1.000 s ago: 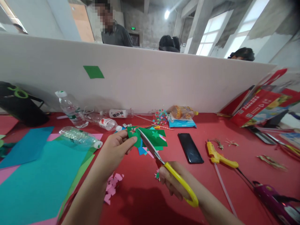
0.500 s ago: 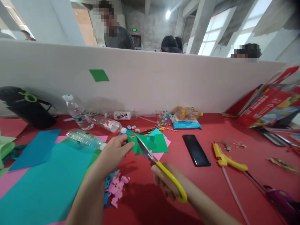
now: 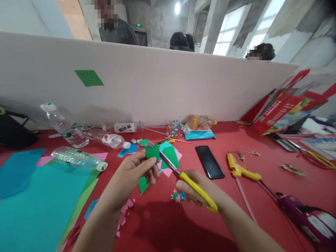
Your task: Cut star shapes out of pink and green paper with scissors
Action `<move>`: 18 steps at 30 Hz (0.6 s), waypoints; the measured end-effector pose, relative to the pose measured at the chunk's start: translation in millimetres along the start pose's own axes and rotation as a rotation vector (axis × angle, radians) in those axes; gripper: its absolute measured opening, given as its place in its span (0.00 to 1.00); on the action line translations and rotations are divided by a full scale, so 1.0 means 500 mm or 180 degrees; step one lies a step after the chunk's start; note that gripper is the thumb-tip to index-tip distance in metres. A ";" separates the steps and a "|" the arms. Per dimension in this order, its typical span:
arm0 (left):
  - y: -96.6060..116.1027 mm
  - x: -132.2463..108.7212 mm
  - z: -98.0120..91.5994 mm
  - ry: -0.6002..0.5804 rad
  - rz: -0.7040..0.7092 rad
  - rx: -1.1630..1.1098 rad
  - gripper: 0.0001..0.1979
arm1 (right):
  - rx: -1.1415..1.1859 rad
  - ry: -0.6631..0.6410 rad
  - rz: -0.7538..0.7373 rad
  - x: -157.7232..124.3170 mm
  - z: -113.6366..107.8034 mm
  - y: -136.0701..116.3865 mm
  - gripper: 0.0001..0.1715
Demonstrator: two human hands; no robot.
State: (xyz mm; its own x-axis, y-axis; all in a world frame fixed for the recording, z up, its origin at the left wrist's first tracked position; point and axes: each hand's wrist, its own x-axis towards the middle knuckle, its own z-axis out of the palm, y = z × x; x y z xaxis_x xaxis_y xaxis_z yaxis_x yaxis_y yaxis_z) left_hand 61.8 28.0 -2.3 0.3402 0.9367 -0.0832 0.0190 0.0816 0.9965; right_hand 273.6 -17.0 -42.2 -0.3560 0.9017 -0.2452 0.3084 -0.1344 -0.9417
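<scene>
My left hand (image 3: 138, 168) is closed on a small green piece of paper (image 3: 152, 152), pinched between thumb and fingers. My right hand (image 3: 193, 187) grips yellow-handled scissors (image 3: 198, 190), their blades pointing up and left behind and beside the green piece. Beyond the blades lie green, pink and light-blue paper sheets (image 3: 170, 157) in a loose stack. A small pile of cut paper stars (image 3: 177, 196) sits just left of my right hand. Below my left hand lies a green scrap (image 3: 143, 184), and pink scraps (image 3: 122, 218) show beside my left forearm.
Plastic bottles (image 3: 78, 159) and large coloured sheets (image 3: 39, 210) lie at the left. A phone (image 3: 210, 161), a yellow glue gun (image 3: 241, 168) and a purple device (image 3: 306, 217) are at the right. A white partition (image 3: 157, 84) closes off the back; people are beyond it.
The larger green sheet is no longer in my left hand; a smaller green piece is. A green scrap now lies below the hand. The view has turned right, and the star pile is uncovered.
</scene>
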 end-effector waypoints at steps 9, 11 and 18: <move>0.000 0.000 -0.010 0.0496 0.0230 -0.0225 0.09 | -0.0483 -0.0158 -0.0253 -0.022 -0.031 -0.004 0.33; 0.001 0.000 -0.012 0.0518 0.0231 -0.0253 0.07 | -0.0472 -0.0197 -0.0245 -0.025 -0.027 -0.010 0.35; 0.005 -0.004 -0.021 0.0290 0.0228 -0.0132 0.08 | -0.0337 -0.0168 -0.0205 -0.028 -0.016 -0.021 0.39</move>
State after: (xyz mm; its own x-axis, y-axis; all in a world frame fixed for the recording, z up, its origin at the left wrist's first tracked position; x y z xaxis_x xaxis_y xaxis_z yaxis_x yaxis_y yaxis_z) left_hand 51.1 29.8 0.2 0.2524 0.9675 -0.0142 -0.0417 0.0256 0.9988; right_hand 282.5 -25.2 -27.1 -0.4231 0.8838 -0.1996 0.3738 -0.0304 -0.9270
